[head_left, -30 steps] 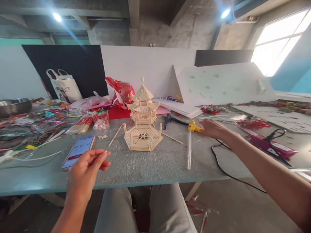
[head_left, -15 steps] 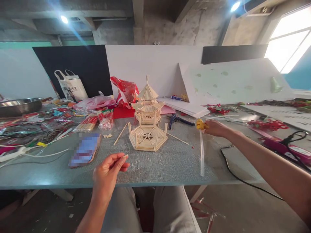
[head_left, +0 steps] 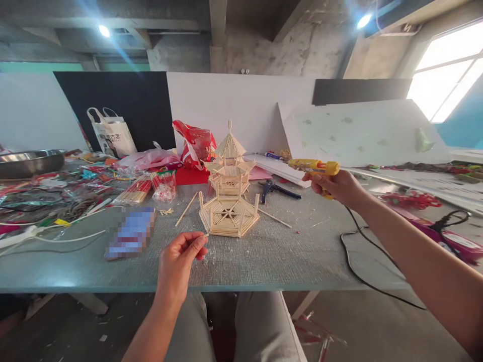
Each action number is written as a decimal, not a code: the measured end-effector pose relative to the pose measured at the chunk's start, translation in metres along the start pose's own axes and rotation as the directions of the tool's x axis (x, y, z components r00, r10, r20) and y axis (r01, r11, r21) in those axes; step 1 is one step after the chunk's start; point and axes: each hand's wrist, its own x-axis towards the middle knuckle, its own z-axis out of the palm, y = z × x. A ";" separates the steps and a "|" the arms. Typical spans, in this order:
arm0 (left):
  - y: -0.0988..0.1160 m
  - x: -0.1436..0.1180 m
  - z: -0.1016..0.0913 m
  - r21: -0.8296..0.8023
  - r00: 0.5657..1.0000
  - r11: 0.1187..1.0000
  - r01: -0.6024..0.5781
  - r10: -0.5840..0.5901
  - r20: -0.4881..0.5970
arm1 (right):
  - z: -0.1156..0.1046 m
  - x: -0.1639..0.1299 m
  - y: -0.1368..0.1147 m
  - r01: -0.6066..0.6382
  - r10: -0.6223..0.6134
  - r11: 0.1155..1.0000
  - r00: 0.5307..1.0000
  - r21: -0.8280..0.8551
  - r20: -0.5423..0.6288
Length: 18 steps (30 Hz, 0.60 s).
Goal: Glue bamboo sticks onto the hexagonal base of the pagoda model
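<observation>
Two hands work at the grey surface (head_left: 287,256). At lower centre of the frame, the left hand (head_left: 180,259) pinches a tiny wooden stick (head_left: 206,235) just before the hexagonal stick base (head_left: 229,217). At right centre, the right hand (head_left: 338,186) grips a yellow glue gun (head_left: 313,166) above the surface, nozzle pointing left toward the stick pagoda (head_left: 228,163).

The right hand (head_left: 337,187), which a second ago lay flat on the table (head_left: 287,256) at about two o'clock from the wooden model (head_left: 229,213), now grips the yellow glue gun (head_left: 311,166) and holds it lifted clear of the table, nozzle pointing toward nine o'clock; its black cord (head_left: 352,251) trails down from the hand; the left hand (head_left: 180,261) has moved in from seven o'clock to just below the model's base, pinching a small stick piece (head_left: 206,235).
</observation>
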 end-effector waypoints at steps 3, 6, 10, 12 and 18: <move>0.002 -0.002 0.005 -0.046 1.000 0.999 -0.010 0.011 0.016 | 0.014 -0.010 -0.017 0.123 -0.141 0.981 0.984 0.152 0.110; 0.004 -0.005 0.010 -0.074 1.000 0.997 0.001 0.001 0.020 | 0.031 -0.025 -0.029 0.181 -0.222 0.963 0.952 0.198 0.211; 0.006 -0.009 0.018 -0.138 0.999 0.990 0.021 -0.017 0.030 | 0.055 -0.043 -0.044 0.281 -0.303 0.953 0.908 0.115 0.291; 0.006 -0.010 0.022 -0.181 0.998 0.982 0.044 -0.035 0.049 | 0.065 -0.049 -0.053 0.345 -0.346 0.937 0.881 0.063 0.323; 0.003 -0.011 0.032 -0.337 0.990 0.934 0.120 -0.087 0.112 | 0.085 -0.056 -0.072 0.478 -0.411 0.877 0.791 -0.040 0.452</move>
